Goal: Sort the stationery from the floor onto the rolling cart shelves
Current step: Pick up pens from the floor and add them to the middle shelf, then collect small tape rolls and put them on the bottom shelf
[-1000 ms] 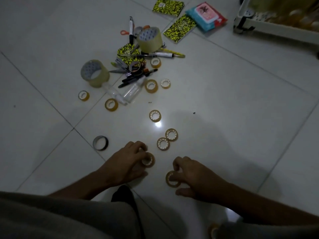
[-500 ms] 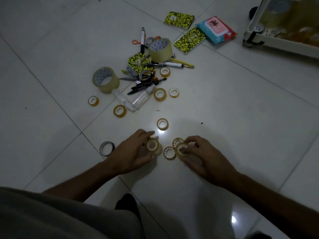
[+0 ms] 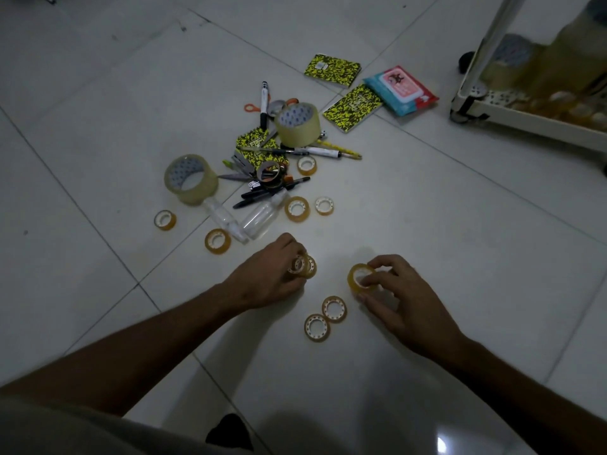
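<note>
Tilted tape roll (image 3: 360, 278), hole up-left, in right hand (image 3: 399, 295)

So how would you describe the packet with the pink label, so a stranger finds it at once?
Look at the white rolling cart at upper right. Just left of it on the floor lies the flat blue packet, touching a yellow-black notebook. It alone is blue with a pink label.

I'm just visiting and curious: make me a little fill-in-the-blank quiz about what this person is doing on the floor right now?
1. Each hand, the left hand and the right hand, holds small rolls of ____.
2. Between the hands, ____ small tape rolls lie flat on the tiles, touching each other.
3. The wipes packet lies beside a yellow-and-black ____.
4. The rolling cart stands at the picture's upper ____.

Missing words: tape; two; notebook; right
</note>
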{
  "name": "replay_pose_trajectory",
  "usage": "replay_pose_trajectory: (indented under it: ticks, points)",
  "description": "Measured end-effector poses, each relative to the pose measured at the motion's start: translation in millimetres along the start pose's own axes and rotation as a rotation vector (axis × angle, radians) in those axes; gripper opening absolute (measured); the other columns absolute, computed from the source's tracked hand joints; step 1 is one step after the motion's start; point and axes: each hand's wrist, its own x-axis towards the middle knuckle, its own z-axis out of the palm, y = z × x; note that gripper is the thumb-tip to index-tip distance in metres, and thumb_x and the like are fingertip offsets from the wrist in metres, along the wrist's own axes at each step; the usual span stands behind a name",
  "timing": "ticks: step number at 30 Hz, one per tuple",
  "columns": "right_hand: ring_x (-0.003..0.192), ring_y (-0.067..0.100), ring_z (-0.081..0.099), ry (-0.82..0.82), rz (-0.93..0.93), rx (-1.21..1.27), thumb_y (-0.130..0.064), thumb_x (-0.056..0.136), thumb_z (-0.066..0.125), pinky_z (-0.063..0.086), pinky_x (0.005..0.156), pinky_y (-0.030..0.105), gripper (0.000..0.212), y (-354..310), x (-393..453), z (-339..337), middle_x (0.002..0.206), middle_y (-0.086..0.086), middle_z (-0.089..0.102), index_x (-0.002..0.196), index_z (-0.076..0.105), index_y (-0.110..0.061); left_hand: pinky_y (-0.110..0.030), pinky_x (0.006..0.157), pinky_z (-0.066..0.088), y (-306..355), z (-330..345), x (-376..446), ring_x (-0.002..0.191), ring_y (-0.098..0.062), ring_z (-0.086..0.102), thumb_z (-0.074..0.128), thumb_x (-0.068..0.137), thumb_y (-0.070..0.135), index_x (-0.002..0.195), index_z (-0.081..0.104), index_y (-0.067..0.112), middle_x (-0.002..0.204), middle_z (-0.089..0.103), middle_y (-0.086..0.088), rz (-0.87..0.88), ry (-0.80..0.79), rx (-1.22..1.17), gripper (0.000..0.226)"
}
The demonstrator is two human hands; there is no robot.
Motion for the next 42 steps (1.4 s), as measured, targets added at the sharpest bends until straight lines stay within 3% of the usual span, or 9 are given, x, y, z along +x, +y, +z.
replay_pose_trajectory:
  ticks: [4, 10, 13, 17, 24, 29, 34, 39, 42]
  points:
    - [0.107, 0.012, 0.057, 0.007, -0.061, -0.016, -0.039, 0.093, 0.065, 0.053, 0.082, 0.031, 0.023, -3.8, 39.4, 0.9, 0.129, -0.005, 0.051, 0.107, 0.069, -0.021, -0.035, 0.075, 0.052, -6.0, -9.6, 10.2, 0.086, -0.008, 0.052, 0.064, 0.085, 0.047, 0.104, 0.054, 0.028, 0.102, 0.050, 0.008, -0.039, -0.010, -0.039, 0.029]
    - [0.112, 0.022, 0.053, -0.043, -0.224, -0.223, -0.038, 0.096, 0.061, 0.049, 0.090, 0.039, 0.030, -9.9, 122.9, 12.0, 0.137, 0.004, 0.052, 0.116, 0.070, -0.017, -0.034, 0.075, 0.051, -19.3, -27.5, 9.9, 0.087, -0.009, 0.052, 0.058, 0.075, 0.062, 0.108, 0.058, 0.024, 0.103, 0.052, 0.007, -0.150, 0.082, -0.080, 0.050]
    - [0.110, 0.025, 0.052, -0.052, -0.294, -0.314, -0.039, 0.095, 0.060, 0.048, 0.086, 0.044, 0.031, -16.0, 161.5, 21.6, 0.135, 0.004, 0.054, 0.116, 0.070, -0.019, -0.031, 0.072, 0.049, -24.0, -35.1, 6.7, 0.088, -0.009, 0.051, 0.060, 0.073, 0.063, 0.109, 0.058, 0.024, 0.104, 0.051, 0.007, -0.188, 0.139, -0.089, 0.054]
    - [0.109, 0.029, 0.050, -0.093, -0.283, -0.393, -0.041, 0.092, 0.063, 0.047, 0.086, 0.045, 0.031, -18.2, 185.4, 42.0, 0.132, 0.006, 0.055, 0.115, 0.070, -0.022, -0.017, 0.067, 0.038, -34.4, -45.2, -1.7, 0.088, -0.005, 0.049, 0.069, 0.074, 0.058, 0.110, 0.058, 0.026, 0.104, 0.050, 0.011, -0.221, 0.200, -0.107, 0.049]
    - [0.102, 0.026, 0.045, -0.095, -0.269, -0.500, -0.044, 0.094, 0.057, 0.038, 0.079, 0.038, 0.030, -14.0, 184.5, 54.9, 0.122, 0.004, 0.064, 0.113, 0.069, -0.023, -0.021, 0.067, 0.040, -38.8, -61.6, -5.5, 0.087, -0.001, 0.050, 0.064, 0.072, 0.058, 0.108, 0.059, 0.024, 0.102, 0.052, 0.009, -0.226, 0.227, -0.114, 0.049]
    - [0.104, 0.026, 0.048, -0.050, -0.254, -0.388, -0.042, 0.092, 0.064, 0.041, 0.082, 0.039, 0.030, -13.5, 164.8, 27.5, 0.130, 0.001, 0.062, 0.114, 0.071, -0.022, -0.021, 0.067, 0.041, -20.4, -71.1, 14.9, 0.085, -0.002, 0.048, 0.068, 0.074, 0.052, 0.106, 0.059, 0.023, 0.101, 0.052, 0.008, -0.163, 0.237, -0.092, 0.044]
    - [0.096, 0.022, 0.050, 0.035, -0.192, -0.320, -0.047, 0.090, 0.063, 0.043, 0.081, 0.039, 0.032, 6.1, 128.9, -21.0, 0.128, -0.004, 0.064, 0.112, 0.069, -0.024, -0.034, 0.071, 0.049, 7.9, -77.3, 50.1, 0.086, -0.009, 0.054, 0.073, 0.073, 0.045, 0.105, 0.059, 0.025, 0.100, 0.055, 0.008, -0.053, 0.229, -0.080, 0.041]
    - [0.091, 0.019, 0.054, 0.178, -0.069, -0.254, -0.040, 0.087, 0.073, 0.041, 0.080, 0.032, 0.032, 30.9, 95.9, -89.1, 0.115, -0.005, 0.067, 0.110, 0.063, -0.021, -0.021, 0.070, 0.039, 61.3, -87.6, 101.1, 0.088, 0.000, 0.053, 0.079, 0.072, 0.040, 0.100, 0.059, 0.028, 0.095, 0.054, 0.014, 0.097, 0.200, -0.073, 0.037]
    - [0.092, 0.012, 0.052, 0.268, 0.041, -0.276, -0.042, 0.087, 0.074, 0.033, 0.076, 0.022, 0.036, 42.2, 85.0, -134.3, 0.110, -0.007, 0.065, 0.113, 0.060, -0.022, -0.019, 0.070, 0.042, 99.4, -98.9, 134.4, 0.088, -0.001, 0.054, 0.072, 0.069, 0.049, 0.099, 0.060, 0.027, 0.094, 0.056, 0.014, 0.188, 0.156, -0.088, 0.039]
